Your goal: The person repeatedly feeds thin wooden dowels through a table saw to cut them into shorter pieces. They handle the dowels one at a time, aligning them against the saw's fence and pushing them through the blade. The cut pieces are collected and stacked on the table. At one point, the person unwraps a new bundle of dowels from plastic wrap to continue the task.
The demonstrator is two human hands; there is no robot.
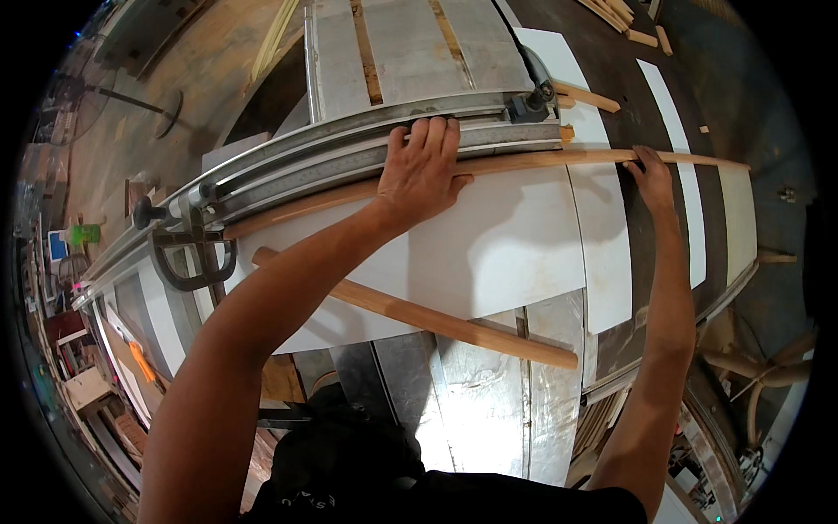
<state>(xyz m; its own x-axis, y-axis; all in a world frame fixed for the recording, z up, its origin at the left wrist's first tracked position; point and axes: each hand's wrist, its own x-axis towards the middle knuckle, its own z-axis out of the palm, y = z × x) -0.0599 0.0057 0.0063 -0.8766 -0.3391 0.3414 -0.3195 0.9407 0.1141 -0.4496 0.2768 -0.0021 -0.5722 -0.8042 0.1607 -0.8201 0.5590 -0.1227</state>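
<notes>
My left hand (423,170) presses down flat, fingers spread over a long thin wooden strip (541,161) and the metal saw fence (349,153) behind it. My right hand (652,179) rests its fingers on the same strip farther right, pinning it near its end. The strip lies along the fence on top of a white board (515,244). A second, thicker wooden strip (436,319) lies loose and diagonal across the white board's near edge, apart from both hands.
The grey metal saw table (480,402) stretches toward me. A black clamp handle (188,253) sits at the fence's left end. White panels (690,201) lie to the right, wood offcuts (602,96) at the back right, and workshop clutter at far left.
</notes>
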